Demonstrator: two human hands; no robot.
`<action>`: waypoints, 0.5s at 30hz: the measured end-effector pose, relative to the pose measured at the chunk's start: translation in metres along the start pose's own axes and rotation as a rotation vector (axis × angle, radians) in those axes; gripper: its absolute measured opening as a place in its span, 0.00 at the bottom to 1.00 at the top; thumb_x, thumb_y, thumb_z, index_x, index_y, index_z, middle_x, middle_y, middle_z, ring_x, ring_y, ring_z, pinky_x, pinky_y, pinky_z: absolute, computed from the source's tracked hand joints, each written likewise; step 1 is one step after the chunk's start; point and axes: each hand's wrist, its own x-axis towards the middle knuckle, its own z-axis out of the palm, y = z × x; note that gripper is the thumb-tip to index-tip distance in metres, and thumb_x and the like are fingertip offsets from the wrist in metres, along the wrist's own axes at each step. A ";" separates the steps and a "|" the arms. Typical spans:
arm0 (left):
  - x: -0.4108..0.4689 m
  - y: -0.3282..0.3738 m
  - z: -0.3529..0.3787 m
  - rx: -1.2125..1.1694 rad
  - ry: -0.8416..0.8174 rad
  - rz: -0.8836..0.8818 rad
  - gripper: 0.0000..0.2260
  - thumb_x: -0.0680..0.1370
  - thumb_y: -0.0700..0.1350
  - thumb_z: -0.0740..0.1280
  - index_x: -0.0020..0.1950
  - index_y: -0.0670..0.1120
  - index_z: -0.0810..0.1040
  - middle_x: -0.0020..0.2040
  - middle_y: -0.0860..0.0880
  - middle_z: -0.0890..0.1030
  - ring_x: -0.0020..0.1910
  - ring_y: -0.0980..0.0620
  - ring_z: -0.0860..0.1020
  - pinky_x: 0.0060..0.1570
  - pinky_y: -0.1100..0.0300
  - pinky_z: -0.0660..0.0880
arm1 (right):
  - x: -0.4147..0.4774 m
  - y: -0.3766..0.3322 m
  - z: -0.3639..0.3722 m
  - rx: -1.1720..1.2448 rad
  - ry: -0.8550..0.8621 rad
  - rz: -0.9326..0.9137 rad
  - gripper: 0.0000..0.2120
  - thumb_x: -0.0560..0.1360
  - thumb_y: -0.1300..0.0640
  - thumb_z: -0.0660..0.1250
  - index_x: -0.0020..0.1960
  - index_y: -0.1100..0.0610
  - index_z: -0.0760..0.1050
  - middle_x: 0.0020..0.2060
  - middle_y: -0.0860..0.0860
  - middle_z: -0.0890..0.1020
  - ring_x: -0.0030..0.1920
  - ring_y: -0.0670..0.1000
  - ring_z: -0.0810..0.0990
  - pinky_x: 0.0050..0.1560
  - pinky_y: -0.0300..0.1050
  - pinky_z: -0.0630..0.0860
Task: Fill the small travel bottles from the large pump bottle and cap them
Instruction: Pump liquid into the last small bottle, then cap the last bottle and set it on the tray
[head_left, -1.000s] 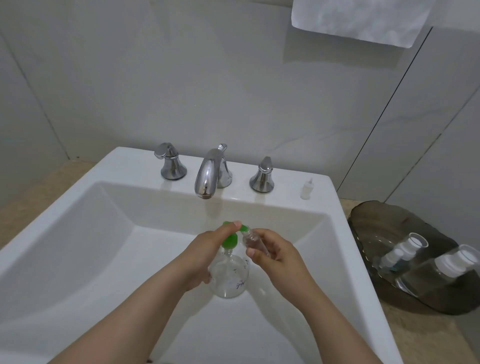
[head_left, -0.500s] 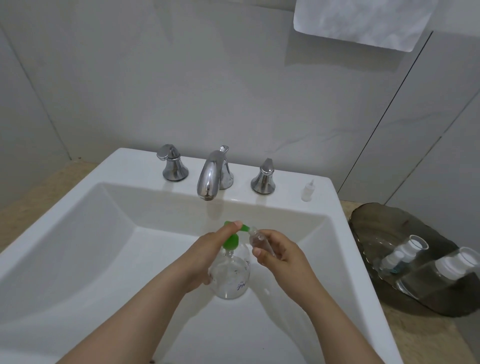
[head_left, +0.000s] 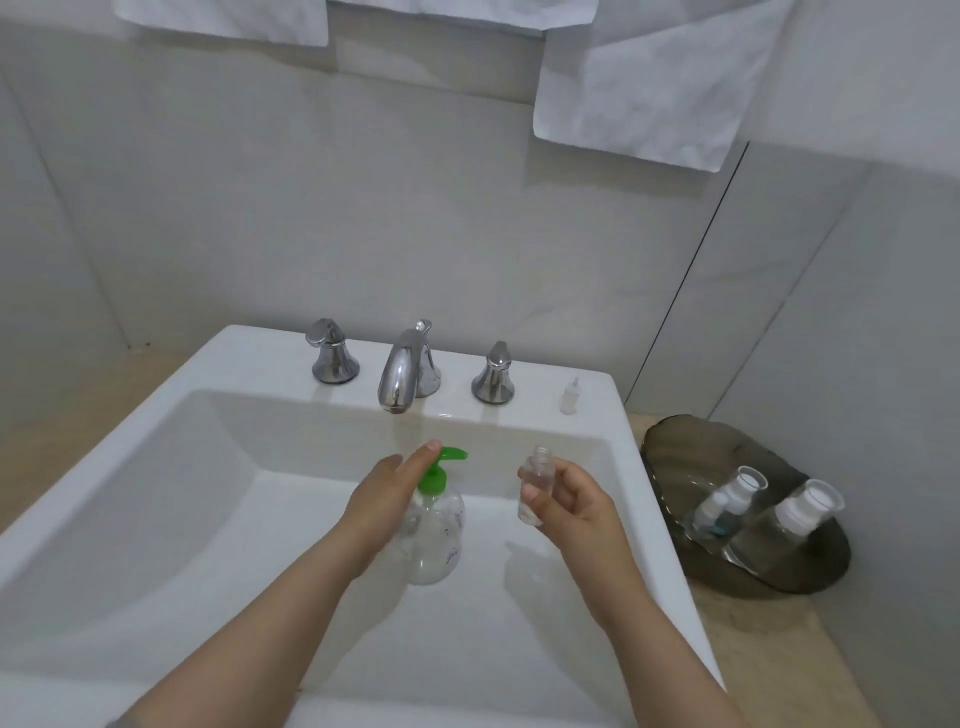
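Filling step in hand: left hand (head_left: 382, 499) rests straight fingers on the head of the pump bottle (head_left: 435, 540) standing in the sink (head_left: 623, 426), right hand (head_left: 576, 501) pinches the open travel bottle (head_left: 535, 483) upright, apart from the spout, so next its mouth needs lining up under the nozzle, its fill level unreadable.

— How is the sink (head_left: 260, 353) looking?
— It is shining as glossy white ceramic, and the faucet (head_left: 402, 371) is gleaming like polished metal.
— The bottles?
— The pump bottle (head_left: 434, 540) and the small bottle (head_left: 540, 467) are showing clear, smooth plastic; the far towel (head_left: 649, 88) is hanging as matt white cloth.
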 end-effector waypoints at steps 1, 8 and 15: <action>-0.002 0.002 -0.001 0.049 0.029 0.037 0.47 0.58 0.78 0.62 0.68 0.50 0.76 0.68 0.48 0.76 0.66 0.44 0.74 0.66 0.41 0.73 | -0.004 -0.005 -0.003 -0.021 0.004 -0.023 0.11 0.75 0.61 0.69 0.56 0.51 0.79 0.50 0.50 0.85 0.52 0.47 0.82 0.54 0.43 0.78; -0.048 0.017 -0.001 0.206 0.100 0.185 0.35 0.78 0.61 0.67 0.78 0.43 0.64 0.77 0.44 0.65 0.75 0.44 0.66 0.70 0.49 0.67 | -0.033 -0.035 -0.026 -0.055 0.053 -0.104 0.11 0.74 0.63 0.70 0.54 0.51 0.80 0.47 0.49 0.85 0.49 0.48 0.81 0.49 0.40 0.75; -0.082 0.025 0.008 0.280 0.103 0.325 0.21 0.78 0.50 0.71 0.70 0.48 0.73 0.67 0.48 0.73 0.56 0.52 0.71 0.58 0.56 0.69 | -0.066 -0.055 -0.046 -0.077 0.064 -0.204 0.10 0.73 0.64 0.71 0.52 0.52 0.81 0.48 0.51 0.85 0.51 0.52 0.82 0.52 0.43 0.77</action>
